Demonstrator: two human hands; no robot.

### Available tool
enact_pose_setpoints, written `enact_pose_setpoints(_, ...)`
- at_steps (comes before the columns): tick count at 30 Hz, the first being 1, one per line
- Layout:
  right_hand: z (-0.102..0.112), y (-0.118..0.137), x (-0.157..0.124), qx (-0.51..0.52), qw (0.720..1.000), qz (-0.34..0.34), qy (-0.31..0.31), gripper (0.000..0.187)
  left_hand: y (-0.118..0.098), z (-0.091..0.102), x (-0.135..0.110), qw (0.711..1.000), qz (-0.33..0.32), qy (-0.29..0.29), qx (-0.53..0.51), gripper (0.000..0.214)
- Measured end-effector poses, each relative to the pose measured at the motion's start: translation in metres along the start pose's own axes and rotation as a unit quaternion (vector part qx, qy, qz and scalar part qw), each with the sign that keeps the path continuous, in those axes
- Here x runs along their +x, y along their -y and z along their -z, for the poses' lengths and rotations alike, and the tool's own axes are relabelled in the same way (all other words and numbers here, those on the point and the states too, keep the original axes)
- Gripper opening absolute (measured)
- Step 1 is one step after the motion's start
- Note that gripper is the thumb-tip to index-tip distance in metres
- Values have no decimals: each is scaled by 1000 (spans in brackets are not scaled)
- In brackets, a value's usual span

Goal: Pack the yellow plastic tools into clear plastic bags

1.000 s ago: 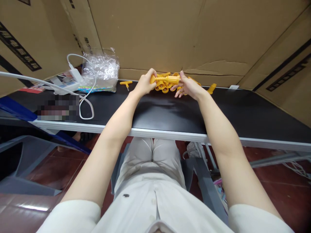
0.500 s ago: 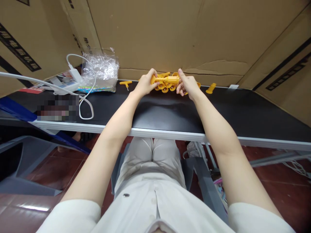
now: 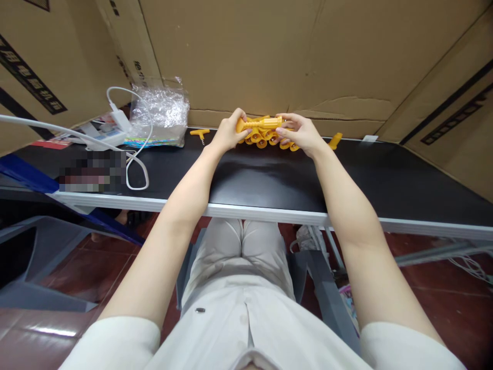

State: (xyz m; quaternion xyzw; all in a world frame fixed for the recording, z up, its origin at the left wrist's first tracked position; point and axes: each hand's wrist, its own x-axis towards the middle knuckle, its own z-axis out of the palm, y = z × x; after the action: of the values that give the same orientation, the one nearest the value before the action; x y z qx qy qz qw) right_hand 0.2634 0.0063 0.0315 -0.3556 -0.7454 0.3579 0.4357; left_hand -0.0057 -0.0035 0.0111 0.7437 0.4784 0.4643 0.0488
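Observation:
A yellow plastic piece [image 3: 269, 123] with a ribbed narrow stem and a wider ridged barrel lies crosswise between my hands, above a heap. My left hand [image 3: 228, 132] is closed on its flared left end, thumb below the stem. My right hand [image 3: 302, 134] has its thumb and fingertips round the barrel's right end. Directly beneath, a pile of yellow round-ended parts [image 3: 262, 143] rests on the black table, partly hidden by my hands. A small yellow corkscrew [image 3: 199, 133] with a T-shaped handle lies left of my left hand.
Another yellow part [image 3: 336, 140] stands right of my right hand. Cardboard walls [image 3: 246, 56] enclose the back and sides of the table [image 3: 265, 182]. At left are a clear plastic bag [image 3: 159, 113], a white cable [image 3: 148, 169] and a white plug [image 3: 120, 118].
My right hand has turned and shifted slightly right, its thumb now lower and its fingertips at the barrel's end. The yellow piece has moved slightly left; my left hand keeps its hold.

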Motion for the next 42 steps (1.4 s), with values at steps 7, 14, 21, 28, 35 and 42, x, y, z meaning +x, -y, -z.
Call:
enact_pose_setpoints(7,-6,14,-7,36,998,-34,-30,77,-2,2,-2,1000,8,15,24,24)
enact_pose_setpoints(14,-11,18,-10,47,996,-51,-49,64,-12,6,-5,999,16,29,36,24)
enact_pose_setpoints(21,-14,20,-11,56,994,-76,-62,56,-7,4,-2,998,-14,27,47,28)
enact_pose_setpoints(28,-19,25,-10,29,995,-73,-67,63,4,-1,1,998,-39,24,48,28)
enact_pose_setpoints(35,-28,20,-1,27,992,-82,-89,71,1,-2,0,998,-26,24,52,28)
enact_pose_setpoints(42,-30,14,7,91,980,-146,-97,65,-15,4,-4,997,-9,35,63,27)
